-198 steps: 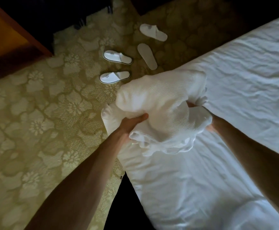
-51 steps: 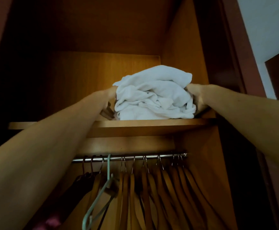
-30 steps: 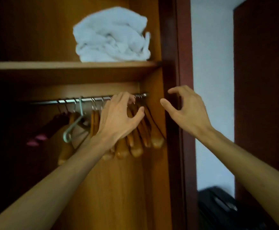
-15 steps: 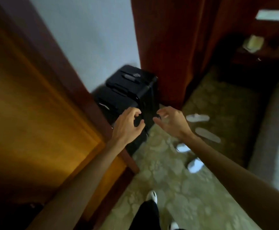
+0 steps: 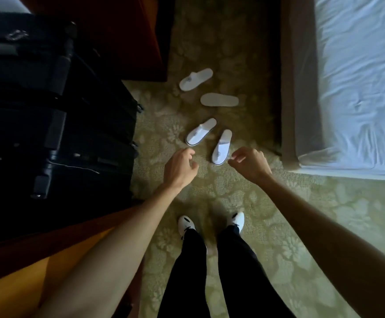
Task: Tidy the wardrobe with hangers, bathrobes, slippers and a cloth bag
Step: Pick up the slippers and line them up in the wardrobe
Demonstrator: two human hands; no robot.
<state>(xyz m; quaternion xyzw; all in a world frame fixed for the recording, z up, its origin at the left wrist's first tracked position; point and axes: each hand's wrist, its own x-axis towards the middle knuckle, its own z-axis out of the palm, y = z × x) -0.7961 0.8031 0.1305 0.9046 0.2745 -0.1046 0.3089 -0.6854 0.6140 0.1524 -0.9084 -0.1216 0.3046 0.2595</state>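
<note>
Several white slippers lie scattered on the patterned carpet ahead of me. The nearest pair sits upright: one slipper (image 5: 201, 131) on the left, another (image 5: 221, 147) on the right. Farther off lies an upright slipper (image 5: 195, 79) and one turned sole-up (image 5: 219, 100). My left hand (image 5: 179, 168) hangs above the carpet just short of the near pair, fingers loosely curled and holding nothing. My right hand (image 5: 249, 162) hovers beside the right near slipper, also loosely curled and empty. The wardrobe's orange wooden floor (image 5: 15, 278) shows at the lower left.
A black suitcase (image 5: 49, 106) stands at the left beside the wardrobe. A bed with a white sheet (image 5: 361, 83) fills the right side. A dark red door panel (image 5: 127, 37) is at the top. My legs and white shoes (image 5: 187, 222) stand on the carpet.
The folded bathrobe was set on the wardrobe's top shelf and released. I have since turned from the wardrobe and look down at the slippers; both empty hands have lowered toward them.
</note>
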